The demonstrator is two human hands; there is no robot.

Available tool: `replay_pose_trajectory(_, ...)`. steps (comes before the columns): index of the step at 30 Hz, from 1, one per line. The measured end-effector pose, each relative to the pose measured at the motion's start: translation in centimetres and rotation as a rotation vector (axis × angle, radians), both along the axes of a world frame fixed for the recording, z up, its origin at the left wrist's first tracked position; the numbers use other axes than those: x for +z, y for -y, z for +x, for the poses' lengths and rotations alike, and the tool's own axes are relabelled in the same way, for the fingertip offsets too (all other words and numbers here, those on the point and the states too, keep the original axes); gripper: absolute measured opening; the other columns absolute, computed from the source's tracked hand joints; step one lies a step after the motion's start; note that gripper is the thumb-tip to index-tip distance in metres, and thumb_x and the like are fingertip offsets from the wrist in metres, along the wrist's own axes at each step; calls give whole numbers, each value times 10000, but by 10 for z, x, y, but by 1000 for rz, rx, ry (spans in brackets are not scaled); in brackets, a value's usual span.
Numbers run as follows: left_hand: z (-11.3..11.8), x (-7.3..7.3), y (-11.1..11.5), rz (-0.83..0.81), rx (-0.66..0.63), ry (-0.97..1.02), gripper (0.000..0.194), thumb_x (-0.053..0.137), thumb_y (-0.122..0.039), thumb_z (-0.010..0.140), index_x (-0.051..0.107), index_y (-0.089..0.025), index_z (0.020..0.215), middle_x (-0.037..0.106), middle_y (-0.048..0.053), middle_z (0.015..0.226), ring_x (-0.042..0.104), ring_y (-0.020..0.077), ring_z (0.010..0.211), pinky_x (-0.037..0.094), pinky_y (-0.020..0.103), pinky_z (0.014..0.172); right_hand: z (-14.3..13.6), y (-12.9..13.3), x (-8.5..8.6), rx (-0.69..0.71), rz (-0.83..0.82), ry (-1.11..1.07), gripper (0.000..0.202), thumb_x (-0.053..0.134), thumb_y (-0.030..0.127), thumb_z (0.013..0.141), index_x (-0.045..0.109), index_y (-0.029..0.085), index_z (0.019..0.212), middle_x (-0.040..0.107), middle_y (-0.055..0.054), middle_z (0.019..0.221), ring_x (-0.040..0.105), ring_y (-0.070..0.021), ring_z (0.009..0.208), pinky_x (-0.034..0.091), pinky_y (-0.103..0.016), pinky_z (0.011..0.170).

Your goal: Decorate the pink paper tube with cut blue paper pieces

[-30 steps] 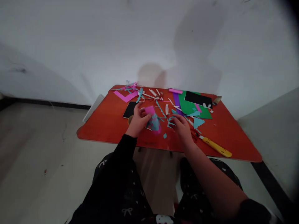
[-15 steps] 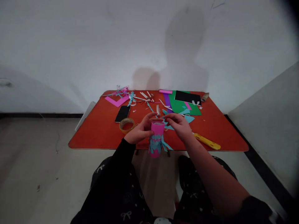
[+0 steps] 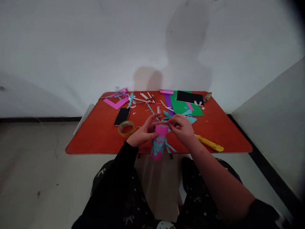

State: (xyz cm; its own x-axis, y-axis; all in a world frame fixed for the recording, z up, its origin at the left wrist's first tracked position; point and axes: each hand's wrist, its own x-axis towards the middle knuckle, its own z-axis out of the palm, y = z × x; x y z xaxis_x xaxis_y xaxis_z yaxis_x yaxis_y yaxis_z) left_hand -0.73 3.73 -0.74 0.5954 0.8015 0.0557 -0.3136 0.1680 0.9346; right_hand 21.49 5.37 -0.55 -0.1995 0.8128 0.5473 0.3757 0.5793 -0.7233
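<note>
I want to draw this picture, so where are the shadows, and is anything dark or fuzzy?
Head view: soft shadows on the wall, one head-shaped; head view: upper right corner dark; head view: blue frills on the pink tube look fuzzy.

The 2 hands are close to each other, in front of the belly. The left hand (image 3: pixel 143 134) is curled, with its thumb in front and its fingers bent behind. The left arm (image 3: pixel 118 171) is in black down to the wrist. The right hand (image 3: pixel 182 128) has bent fingers with tiny, hard-to-see tips. The right forearm (image 3: pixel 214 170) is bare and slants inward.
</note>
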Motion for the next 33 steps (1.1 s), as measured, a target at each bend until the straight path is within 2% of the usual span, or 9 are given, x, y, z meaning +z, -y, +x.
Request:
replay_pose_trajectory(4,-4,4,2,5,15,-21,1083,836,-342,806,168,-339,1659,635,174,1442,728,217,1020,546,310,861,0,0,-3,-13,46,40,117,656,185,896,687,221,788,660,-41,820,592,-177,724,488,-291,588)
replay_pose_trajectory(12,-7,17,10,39,51,-82,1107,847,-315,787,180,-346,1670,564,207,1530,726,248,1064,562,311,828,-7,3,-4,-27,24,-4,85,667,201,884,694,220,806,663,-45,844,594,-172,702,503,-296,581)
replay_pose_trajectory(16,-9,19,13,60,75,-127,1130,846,-270,765,176,-361,1670,498,220,1590,737,211,995,566,296,815,-9,3,-5,-46,-18,-34,97,677,260,896,708,228,810,661,-51,868,605,-178,717,528,-311,601)
replay_pose_trajectory(19,-10,17,15,193,137,-251,1058,776,-211,810,179,-378,1667,337,210,1693,721,180,1016,569,302,875,-8,0,-9,-77,-46,-143,118,669,338,932,714,250,867,672,-60,913,656,-220,864,572,-352,706)
replay_pose_trajectory(21,-9,15,18,328,231,-359,1040,755,-202,814,185,-358,1669,257,205,1725,707,198,1084,565,347,956,-8,0,-11,-16,-121,-272,182,676,412,939,695,279,1061,697,-69,1025,686,-242,979,593,-392,802)
replay_pose_trajectory(24,-4,14,22,553,375,-514,1013,755,-227,820,209,-324,1668,254,185,1728,666,252,1218,538,410,1059,-11,5,-9,183,-281,-323,710,798,480,841,472,328,1454,675,-102,1276,698,-266,1100,595,-438,902)
replay_pose_trajectory(27,2,16,27,792,447,-608,943,728,-204,841,262,-304,1654,288,156,1719,495,315,1460,478,452,1156,-16,15,-1,216,-311,-165,1034,898,420,734,319,322,1585,648,-119,1328,695,-272,1098,581,-451,941)
replay_pose_trajectory(30,4,21,30,957,465,-707,882,708,-162,844,330,-304,1628,280,141,1727,340,335,1571,377,525,1237,-20,22,6,184,-279,-77,1002,863,339,764,314,298,1602,683,-86,1187,697,-240,993,583,-430,924)
replay_pose_trajectory(33,-1,28,30,981,474,-744,849,768,-263,846,384,-302,1602,308,148,1716,356,360,1561,332,566,1253,-17,21,7,198,-283,-99,928,800,324,818,305,310,1603,685,-76,1176,692,-224,964,593,-407,902)
